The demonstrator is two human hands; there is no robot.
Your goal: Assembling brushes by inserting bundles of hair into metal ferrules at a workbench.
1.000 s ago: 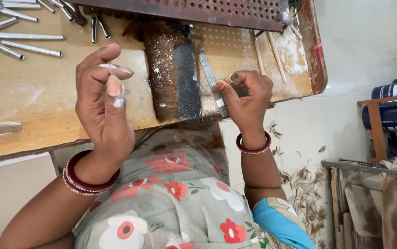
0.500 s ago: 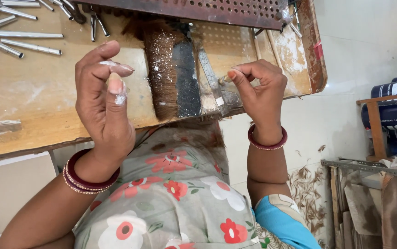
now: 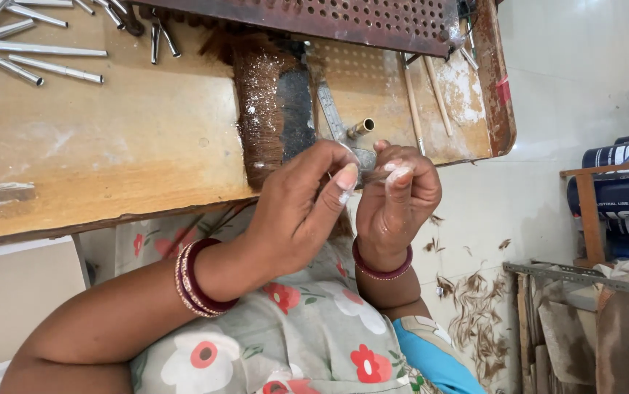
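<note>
My left hand (image 3: 296, 211) and my right hand (image 3: 400, 197) meet just in front of the wooden table's (image 3: 95, 153) near edge. Their fingertips, dusted with white powder, pinch together on a small silvery piece (image 3: 364, 174) that is mostly hidden between them. What it is I cannot tell. Both wrists wear red bangles. Right behind the hands lies a brown bristle bundle (image 3: 260, 95), powdered white, beside a dark block (image 3: 298, 106). A flat metal strip (image 3: 329, 109) and a short brass tube (image 3: 362, 128) lie next to them.
Several thin metal tubes (image 3: 44, 60) lie at the table's far left. A rusty perforated metal plate (image 3: 329, 18) runs along the back, with thin wooden sticks (image 3: 420, 95) at the right. Hair clippings (image 3: 475, 306) litter the floor; blue cans (image 3: 621, 157) fill a shelf on the right.
My left hand, raised apart on the left before, has moved right and down to meet my right hand. The right hand has shifted slightly down, fingers now pinched against the left's.
</note>
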